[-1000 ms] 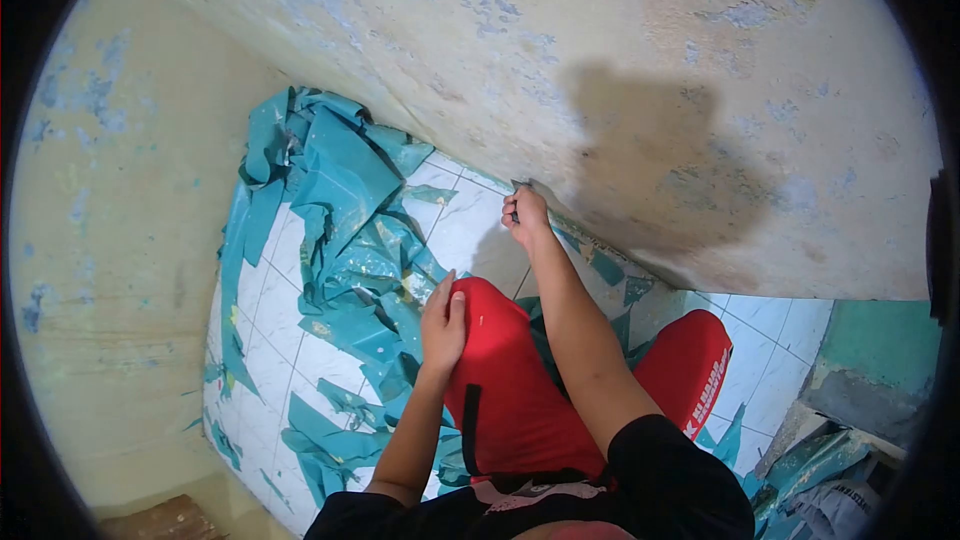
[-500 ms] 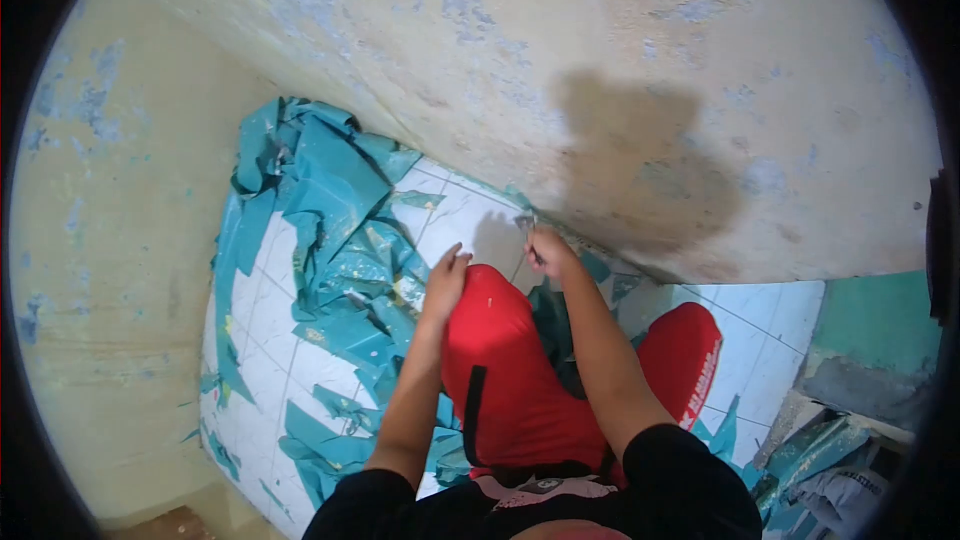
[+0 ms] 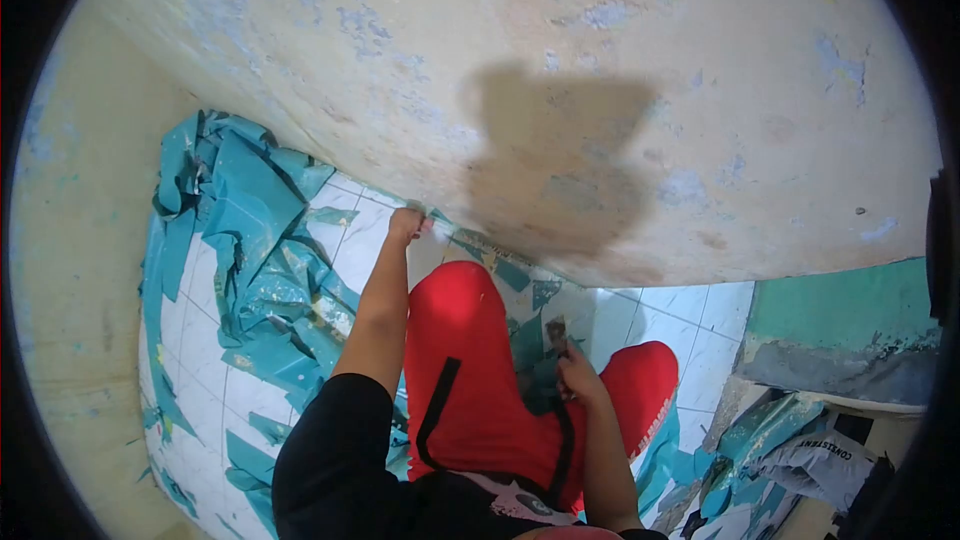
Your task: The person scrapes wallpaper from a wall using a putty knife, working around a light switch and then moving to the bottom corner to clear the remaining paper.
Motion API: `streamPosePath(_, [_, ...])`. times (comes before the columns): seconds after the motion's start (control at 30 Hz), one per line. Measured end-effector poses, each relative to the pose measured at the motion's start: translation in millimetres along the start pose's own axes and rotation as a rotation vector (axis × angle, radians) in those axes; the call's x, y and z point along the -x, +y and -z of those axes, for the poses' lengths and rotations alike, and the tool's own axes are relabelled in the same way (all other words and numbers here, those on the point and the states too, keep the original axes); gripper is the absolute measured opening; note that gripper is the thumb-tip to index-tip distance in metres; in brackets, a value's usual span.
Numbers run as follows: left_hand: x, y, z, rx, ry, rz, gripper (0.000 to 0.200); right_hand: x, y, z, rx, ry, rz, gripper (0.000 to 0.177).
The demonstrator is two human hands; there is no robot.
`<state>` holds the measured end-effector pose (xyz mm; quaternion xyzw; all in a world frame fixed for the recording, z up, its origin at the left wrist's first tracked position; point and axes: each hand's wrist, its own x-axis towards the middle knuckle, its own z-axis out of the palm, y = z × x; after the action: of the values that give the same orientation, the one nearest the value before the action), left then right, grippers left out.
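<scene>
My left hand (image 3: 406, 224) reaches to the foot of the wall (image 3: 380, 120), its fingers closed at the edge of the teal strip (image 3: 440, 215) along the floor line. What lies between those fingers, if anything, is too small to make out. My right hand (image 3: 578, 374) is between my knees, wrapped round a scraper (image 3: 556, 332) whose blade points up toward the wall. Below the blade, torn teal sheet pieces (image 3: 535, 365) lie on the floor.
A crumpled heap of teal sheeting (image 3: 245, 190) fills the left corner on white floor tiles (image 3: 190, 340). My red-trousered knees (image 3: 460, 300) are bent close to the wall. At lower right are a ledge (image 3: 830, 380), more teal scraps and a printed sack (image 3: 820, 465).
My left hand has moved from beside my knee forward to the wall's foot. My right hand has drawn the scraper back from the wall to between my knees. The view has shifted right.
</scene>
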<state>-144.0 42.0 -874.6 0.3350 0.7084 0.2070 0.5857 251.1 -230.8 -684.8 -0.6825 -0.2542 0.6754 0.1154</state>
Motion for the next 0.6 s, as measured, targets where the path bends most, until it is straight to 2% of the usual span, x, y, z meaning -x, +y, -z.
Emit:
streamPosePath(0.07, [24, -45, 2, -1.129, -0.115, -0.274, 0.016, -5, 8, 6, -0.01, 0.047, 0.068, 0.06])
streamPosePath(0.1, [36, -88, -1, -1.151, -0.064, -0.134, 0.019, -4, 12, 7, -0.013, 0.036, 0.061, 0.06])
streamPosePath(0.13, [32, -165, -1, -1.164, 0.075, -0.209, 0.022, -4, 12, 11, -0.014, 0.032, 0.064, 0.061])
streamPosePath(0.17, [57, -221, -4, -1.024, 0.184, -0.121, 0.023, -4, 11, 15, -0.013, 0.031, 0.068, 0.062])
streamPosePath(0.2, [76, -270, 0, -1.038, 0.071, -0.062, 0.031, -4, 10, 18, -0.01, 0.031, 0.075, 0.062])
streamPosePath(0.23, [131, -285, 5, -1.064, 0.145, -0.248, 0.033, -4, 12, 21, 0.025, 0.029, 0.077, 0.061])
streamPosePath(0.27, [186, -274, 11, -0.938, 0.149, 0.078, 0.031, -1, 14, 23, 0.056, 0.028, 0.074, 0.061])
streamPosePath(0.3, [210, -300, 23, -1.077, 0.125, 0.073, 0.026, -5, 16, 25, 0.052, 0.036, 0.075, 0.061])
streamPosePath(0.33, [241, -302, 31, -0.993, 0.195, 0.126, 0.029, -10, 18, 25, 0.042, 0.028, 0.084, 0.057])
streamPosePath(0.37, [277, -298, 34, -0.684, 0.453, 0.22, 0.03, -12, 19, 24, 0.03, 0.015, 0.094, 0.054])
streamPosePath(0.4, [286, -328, 45, -0.72, 0.535, 0.114, 0.028, -12, 15, 24, 0.022, 0.016, 0.105, 0.054])
streamPosePath(0.47, [328, -308, 48, -0.581, 0.621, -0.056, 0.03, -17, -1, 23, 0.037, -0.032, 0.122, 0.044])
streamPosePath(0.5, [330, -310, 55, -0.584, 0.637, -0.082, 0.03, -18, -6, 22, 0.026, -0.032, 0.149, 0.044])
streamPosePath(0.57, [316, -326, 71, -0.772, 0.482, -0.343, 0.034, -19, -15, 26, -0.002, -0.038, 0.275, 0.036])
streamPosePath(0.6, [308, -306, 69, -0.774, 0.493, -0.371, 0.034, -15, -21, 28, -0.011, -0.029, 0.301, 0.036])
